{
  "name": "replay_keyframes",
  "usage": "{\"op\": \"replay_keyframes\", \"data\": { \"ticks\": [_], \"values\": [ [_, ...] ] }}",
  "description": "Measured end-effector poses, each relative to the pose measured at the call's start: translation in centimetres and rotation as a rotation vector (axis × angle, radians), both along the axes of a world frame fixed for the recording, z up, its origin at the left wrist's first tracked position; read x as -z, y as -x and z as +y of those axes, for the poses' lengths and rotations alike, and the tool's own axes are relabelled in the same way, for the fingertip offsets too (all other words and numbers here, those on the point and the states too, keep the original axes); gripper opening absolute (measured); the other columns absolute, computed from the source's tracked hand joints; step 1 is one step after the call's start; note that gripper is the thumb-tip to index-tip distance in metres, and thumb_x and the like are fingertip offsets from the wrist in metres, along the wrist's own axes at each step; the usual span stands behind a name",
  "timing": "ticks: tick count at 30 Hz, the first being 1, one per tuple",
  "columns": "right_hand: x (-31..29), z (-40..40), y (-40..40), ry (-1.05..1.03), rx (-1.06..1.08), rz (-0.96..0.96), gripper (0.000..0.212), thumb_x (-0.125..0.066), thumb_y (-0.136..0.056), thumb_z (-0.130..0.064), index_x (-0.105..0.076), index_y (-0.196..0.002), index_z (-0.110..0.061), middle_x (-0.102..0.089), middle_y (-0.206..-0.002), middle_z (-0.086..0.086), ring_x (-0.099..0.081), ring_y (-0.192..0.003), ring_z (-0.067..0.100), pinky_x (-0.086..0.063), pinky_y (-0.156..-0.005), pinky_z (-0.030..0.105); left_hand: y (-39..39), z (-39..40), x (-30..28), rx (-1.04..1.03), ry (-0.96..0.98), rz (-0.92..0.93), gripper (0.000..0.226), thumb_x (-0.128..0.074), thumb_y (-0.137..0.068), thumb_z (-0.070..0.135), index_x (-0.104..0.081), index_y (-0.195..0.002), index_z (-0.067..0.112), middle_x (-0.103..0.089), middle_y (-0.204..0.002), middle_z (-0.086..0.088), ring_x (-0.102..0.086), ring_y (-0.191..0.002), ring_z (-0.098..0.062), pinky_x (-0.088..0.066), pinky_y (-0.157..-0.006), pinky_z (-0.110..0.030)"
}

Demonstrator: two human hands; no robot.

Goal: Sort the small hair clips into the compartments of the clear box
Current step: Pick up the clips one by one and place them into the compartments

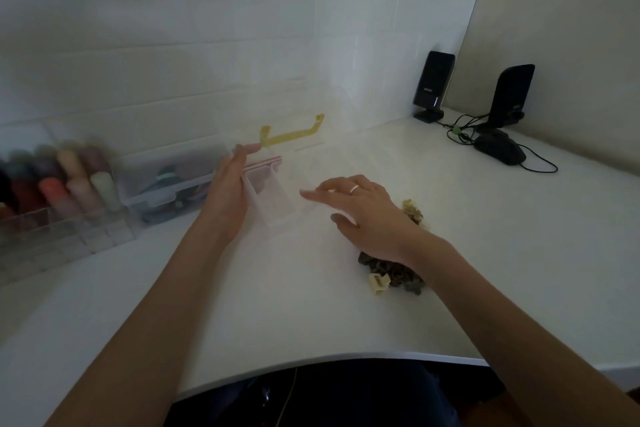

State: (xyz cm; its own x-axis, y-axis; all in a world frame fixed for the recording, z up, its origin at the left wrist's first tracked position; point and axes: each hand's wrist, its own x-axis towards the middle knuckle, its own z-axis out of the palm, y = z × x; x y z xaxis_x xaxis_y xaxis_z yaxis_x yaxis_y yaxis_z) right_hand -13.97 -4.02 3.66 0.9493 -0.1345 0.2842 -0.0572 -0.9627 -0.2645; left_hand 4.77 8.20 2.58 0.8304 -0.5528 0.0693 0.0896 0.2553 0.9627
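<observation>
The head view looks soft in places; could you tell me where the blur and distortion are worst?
In the head view, blur is strongest at the left, smearing the coloured tubes; the clear box washes out against the white table; wide-angle distortion bows the near table edge; lighting is dim and flat.

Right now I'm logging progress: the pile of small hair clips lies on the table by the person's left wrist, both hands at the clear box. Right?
Not quite. In the head view the pile of small hair clips lies by the right hand, not the left. The left hand is at the clear box.
</observation>
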Motion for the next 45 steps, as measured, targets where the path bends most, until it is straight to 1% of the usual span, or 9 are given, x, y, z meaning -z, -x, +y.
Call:
{"op": "replay_keyframes", "data": {
  "ticks": [3,6,14,24,27,31,36,41,45],
  "values": [
    [-1.0,-1.3,1.2,-0.251,0.033,-0.205,0.033,-0.057,-0.091,-0.017,-0.058,-0.118,-0.035,-0.056,-0.119,-0.011,-0.05,-0.106,0.007,-0.039,-0.093,0.026,-0.1,-0.3,0.0,-0.01,0.025,0.035,0.024,-0.042,-0.102,0.036,-0.064,-0.097,0.028,-0.057,-0.137,-0.017,-0.063,-0.105,-0.02,-0.051,-0.07,-0.019],
    [-1.8,-1.9,3.0,-0.278,-0.013,-0.059,0.011,-0.065,-0.085,-0.025,-0.071,-0.093,-0.03,-0.063,-0.094,-0.014,-0.058,-0.085,0.003,-0.049,-0.078,0.023,-0.1,-0.5,0.0,-0.042,0.037,0.037,0.027,-0.04,-0.102,0.038,-0.064,-0.098,0.028,-0.057,-0.136,-0.017,-0.06,-0.11,-0.022,-0.048,-0.076,-0.024],
    [-1.1,-2.0,5.7,-0.038,0.094,0.271,0.035,-0.061,-0.083,-0.051,-0.06,-0.117,-0.046,-0.048,-0.125,-0.024,-0.035,-0.112,0.0,-0.029,-0.097,0.03,0.3,-0.8,0.3,-0.099,0.056,0.047,0.022,-0.046,-0.098,0.035,-0.064,-0.104,0.024,-0.058,-0.135,-0.017,-0.06,-0.108,-0.023,-0.047,-0.073,-0.024],
    [0.5,-0.8,4.5,-0.122,0.095,-0.034,0.019,-0.071,-0.08,-0.033,-0.071,-0.099,-0.037,-0.06,-0.103,-0.02,-0.046,-0.097,0.002,-0.037,-0.09,0.028,0.4,-0.9,0.4,-0.135,0.123,0.073,0.019,-0.047,-0.096,0.019,-0.066,-0.093,0.018,-0.061,-0.115,-0.02,-0.064,-0.085,-0.021,-0.049,-0.059,-0.016],
    [-0.1,-0.4,4.0,-0.464,0.08,-0.192,0.019,-0.072,-0.079,-0.02,-0.071,-0.097,-0.029,-0.071,-0.098,-0.013,-0.063,-0.093,0.003,-0.051,-0.086,0.027,0.3,-1.1,0.5,-0.146,0.132,0.067,0.018,-0.049,-0.094,0.017,-0.067,-0.092,0.017,-0.06,-0.123,-0.028,-0.063,-0.097,-0.029,-0.051,-0.066,-0.021],
    [-1.0,0.7,2.5,-0.661,0.015,-0.295,0.017,-0.076,-0.077,-0.012,-0.07,-0.093,-0.014,-0.072,-0.094,-0.007,-0.066,-0.079,0.009,-0.055,-0.078,0.03,0.0,-1.0,0.9,-0.138,0.133,0.078,0.016,-0.062,-0.078,0.029,-0.074,-0.086,0.02,-0.056,-0.132,-0.03,-0.058,-0.119,-0.041,-0.048,-0.102,-0.043],
    [-1.8,3.6,-1.9,-0.505,-0.078,-0.315,0.016,-0.076,-0.075,-0.01,-0.066,-0.084,-0.018,-0.07,-0.099,-0.007,-0.058,-0.085,0.012,-0.046,-0.074,0.022,-0.8,-0.9,1.9,-0.136,0.073,-0.009,0.024,-0.061,-0.077,0.038,-0.076,-0.089,0.024,-0.058,-0.127,-0.027,-0.056,-0.121,-0.04,-0.035,-0.11,-0.06],
    [-0.7,4.9,-5.5,-0.107,-0.052,-0.332,0.008,-0.076,-0.073,-0.016,-0.07,-0.079,-0.015,-0.07,-0.098,-0.002,-0.055,-0.095,0.024,-0.045,-0.08,0.045,0.3,-0.7,0.8,-0.094,0.121,0.005,0.021,-0.061,-0.073,0.037,-0.075,-0.081,0.023,-0.058,-0.122,-0.031,-0.056,-0.117,-0.046,-0.045,-0.094,-0.047],
    [-0.7,3.9,-4.8,0.022,-0.053,-0.324,0.011,-0.068,-0.081,-0.021,-0.075,-0.09,-0.02,-0.065,-0.113,-0.002,-0.054,-0.096,0.023,-0.047,-0.079,0.043,-0.5,-0.8,1.5,-0.053,0.106,0.032,0.027,-0.063,-0.072,0.041,-0.076,-0.088,0.024,-0.058,-0.119,-0.026,-0.056,-0.114,-0.041,-0.038,-0.105,-0.05]
  ]
}}
